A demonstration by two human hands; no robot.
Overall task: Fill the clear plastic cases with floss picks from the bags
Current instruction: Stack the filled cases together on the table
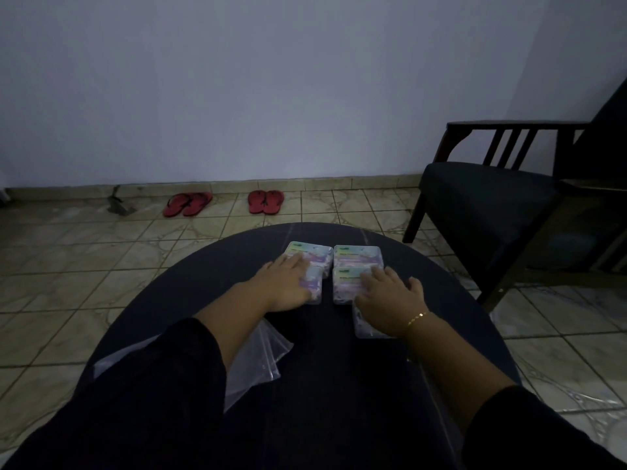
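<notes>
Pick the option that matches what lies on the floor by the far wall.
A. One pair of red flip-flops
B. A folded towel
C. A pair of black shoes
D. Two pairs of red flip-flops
D: two pairs of red flip-flops stand side by side on the tiles near the wall, one pair to the left and the other pair to its right, beyond the dark round table.

On our table (203, 283) the cases (358, 257) sit grouped at the far middle; the bags (268, 347) lie nearer, to their left.
</notes>
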